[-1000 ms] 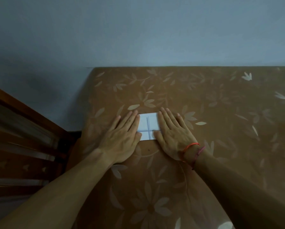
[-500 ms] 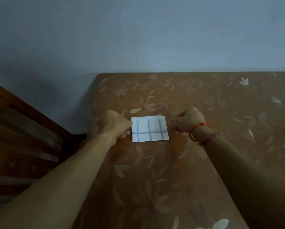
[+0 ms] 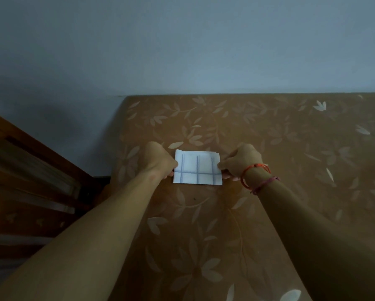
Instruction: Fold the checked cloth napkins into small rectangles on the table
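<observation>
A white napkin with blue check lines (image 3: 197, 167) is folded into a small rectangle near the table's far left part. My left hand (image 3: 158, 159) pinches its left edge, fingers curled. My right hand (image 3: 241, 160), with red and pink cords on the wrist, pinches its right edge. The napkin is held flat between both hands, at or just above the tabletop; I cannot tell if it touches.
The table (image 3: 269, 213) wears a brown cloth with pale flower print and runs up to a blue-grey wall (image 3: 182, 51). Wooden furniture (image 3: 30, 181) stands to the left, below the table's left edge.
One second ago both palms pressed flat on the napkin. The hands then moved apart to its side edges and pinched it; since half a second ago, little has moved.
</observation>
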